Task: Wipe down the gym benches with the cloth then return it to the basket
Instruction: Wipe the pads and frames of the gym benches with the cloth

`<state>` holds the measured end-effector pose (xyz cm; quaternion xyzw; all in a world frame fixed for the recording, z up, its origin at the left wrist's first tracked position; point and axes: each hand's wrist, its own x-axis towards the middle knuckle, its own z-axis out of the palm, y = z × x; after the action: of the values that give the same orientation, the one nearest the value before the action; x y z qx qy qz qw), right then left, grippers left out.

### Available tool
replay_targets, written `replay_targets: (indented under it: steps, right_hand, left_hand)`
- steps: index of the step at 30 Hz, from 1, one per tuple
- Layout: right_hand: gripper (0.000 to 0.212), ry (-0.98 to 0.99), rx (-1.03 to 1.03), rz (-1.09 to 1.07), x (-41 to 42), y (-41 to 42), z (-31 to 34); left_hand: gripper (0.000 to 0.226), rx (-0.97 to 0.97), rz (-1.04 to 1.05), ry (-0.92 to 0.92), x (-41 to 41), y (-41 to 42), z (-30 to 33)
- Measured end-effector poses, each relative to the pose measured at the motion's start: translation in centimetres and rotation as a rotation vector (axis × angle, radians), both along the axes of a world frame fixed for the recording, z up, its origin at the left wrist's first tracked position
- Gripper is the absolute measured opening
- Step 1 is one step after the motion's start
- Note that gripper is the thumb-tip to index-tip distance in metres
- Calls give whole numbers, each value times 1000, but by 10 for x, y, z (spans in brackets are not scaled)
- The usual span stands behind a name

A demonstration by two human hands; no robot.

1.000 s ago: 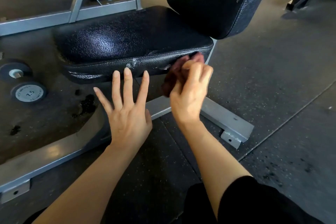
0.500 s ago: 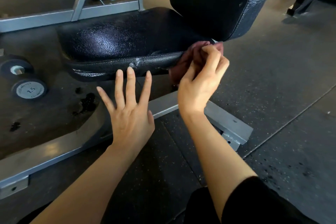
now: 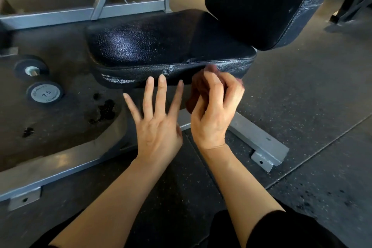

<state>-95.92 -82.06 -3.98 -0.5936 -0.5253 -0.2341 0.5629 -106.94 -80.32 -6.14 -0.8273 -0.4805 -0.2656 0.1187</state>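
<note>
Maroon cloth (image 3: 196,90) bunched in clamped right-hand fingers (image 3: 213,86) against seat edge (image 3: 227,68).

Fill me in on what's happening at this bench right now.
A person is wiping a black padded gym bench. The right hand grips a dark reddish cloth against the front side edge of the seat pad, near a scuffed spot. The left hand hovers open beside it, fingers spread, holding nothing. Two dumbbells lie on the floor to the left. No basket is in view.
</note>
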Motion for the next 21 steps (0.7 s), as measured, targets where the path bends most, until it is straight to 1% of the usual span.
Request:
replay_targets:
  steps: [2,3,4,5,7,8,9,11,12,13,14,16,17,18,21]
  right_hand:
    - [34,-160,-32,5,8,6,3]
    - [38,-222,-72,-29,17,9,4]
    - [43,-213,-111,-75,29,11,2]
    - [48,-108,-138,-126,40,11,0]
    - [48,197,-139,-218,50,7,2]
    - [44,238,-121,-231,46,8,4]
    - [40,163,-109,-203,40,10,4]
    - [29,-131,-99,-59,24,14,-3]
    - [27,-238,-84,0,23,14,-5]
    - [28,-279,-76,10,27,16,-5]
    - [34,-231,-68,-20,34,17,-8]
    - [43,72,-40,-114,40,17,-10]
    - [42,173,-19,-133,36,17,-11]
    - [40,164,2,-133,30,18,-13]
    - [34,-165,35,40,23,24,-31]
  left_hand:
    - [89,8,-3,-14,1,1,-1]
    - [89,11,1,-14,3,1,-2]
    - [93,12,6,-13,4,1,-3]
    - [96,13,10,-16,5,0,-3]
    - [99,20,11,-24,6,0,-4]
    - [99,25,13,-22,5,0,-4]
    - [98,30,15,-17,5,1,-4]
    - [95,43,3,-7,3,3,-5]
    - [94,50,-4,-9,2,3,-5]
    - [94,57,-4,-8,1,4,-6]
    - [95,64,-2,-4,0,4,-5]
    - [95,79,-3,-16,1,4,-6]
    - [95,85,-1,-35,2,3,-7]
    - [93,96,8,-58,5,2,-9]
    - [86,171,35,-133,23,0,-11]
